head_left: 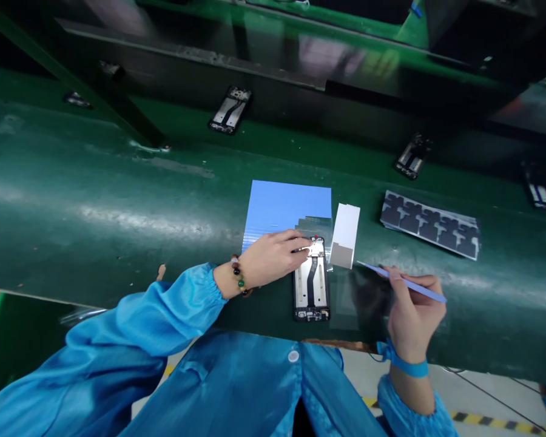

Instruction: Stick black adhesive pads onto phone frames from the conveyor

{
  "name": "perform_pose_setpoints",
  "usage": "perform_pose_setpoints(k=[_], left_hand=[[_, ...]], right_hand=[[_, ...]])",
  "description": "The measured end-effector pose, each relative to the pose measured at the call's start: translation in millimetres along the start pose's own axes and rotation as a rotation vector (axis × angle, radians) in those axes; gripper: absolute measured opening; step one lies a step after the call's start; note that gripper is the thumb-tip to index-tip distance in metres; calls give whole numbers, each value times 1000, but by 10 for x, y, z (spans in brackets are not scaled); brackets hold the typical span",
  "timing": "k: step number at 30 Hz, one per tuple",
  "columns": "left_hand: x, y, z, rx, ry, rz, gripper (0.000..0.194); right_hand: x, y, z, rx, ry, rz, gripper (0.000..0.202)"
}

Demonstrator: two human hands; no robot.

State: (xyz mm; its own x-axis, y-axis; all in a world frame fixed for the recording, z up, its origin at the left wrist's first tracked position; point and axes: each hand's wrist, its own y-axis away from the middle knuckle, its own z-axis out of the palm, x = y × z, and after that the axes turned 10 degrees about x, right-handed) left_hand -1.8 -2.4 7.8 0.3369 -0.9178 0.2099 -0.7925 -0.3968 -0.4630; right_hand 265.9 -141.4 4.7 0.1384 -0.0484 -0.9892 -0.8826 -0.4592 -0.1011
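Before me an opened phone frame lies lengthwise on the green bench, its silver plate and black ribbon cable facing up. My left hand rests on its upper left part with the fingers stretched out; the thumb is hidden. In my right hand is a pair of lilac-blue tweezers, held like a pen. The tip points left, close to the lower right corner of a narrow white sheet with a grey-brown lower end. A blue sheet lies behind the phone frame, partly under my left hand and some clear film.
A stack of die-cut dark stickers lies to the right. Further phone frames stand along the back strip, one at left and one at right. A slanted green post rises at the left. Dark transparent film lies by my right hand.
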Motion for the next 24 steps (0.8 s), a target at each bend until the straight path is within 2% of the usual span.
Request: perform_pose_setpoints(k=[2, 5, 8, 10, 12, 14, 17, 19, 24], left_hand=[[-29, -5, 12, -15, 15, 30, 17], [-29, -48, 31, -11, 53, 82, 21], [111, -143, 90, 45, 176, 159, 18], [287, -230, 170, 56, 255, 243, 17], [487, -327, 275, 23, 264, 312, 22], [662, -420, 383, -36, 226, 343, 34], [824, -518, 500, -100, 192, 340, 54], [869, -544, 533, -116, 189, 337, 58], [897, -521, 523, -134, 173, 303, 57]], right_hand=[[58, 34, -71, 23, 29, 51, 39], [65, 123, -26, 26, -17, 52, 34], [17, 107, -36, -19, -68, 60, 31], [9, 13, -176, 12, -68, 53, 33], [37, -109, -402, 82, -49, 41, 36], [90, -216, -645, 131, -3, 36, 40], [169, -301, -891, 123, 93, 64, 43], [201, -317, -939, 99, 132, 88, 44], [196, -357, -871, 14, 81, 152, 44]])
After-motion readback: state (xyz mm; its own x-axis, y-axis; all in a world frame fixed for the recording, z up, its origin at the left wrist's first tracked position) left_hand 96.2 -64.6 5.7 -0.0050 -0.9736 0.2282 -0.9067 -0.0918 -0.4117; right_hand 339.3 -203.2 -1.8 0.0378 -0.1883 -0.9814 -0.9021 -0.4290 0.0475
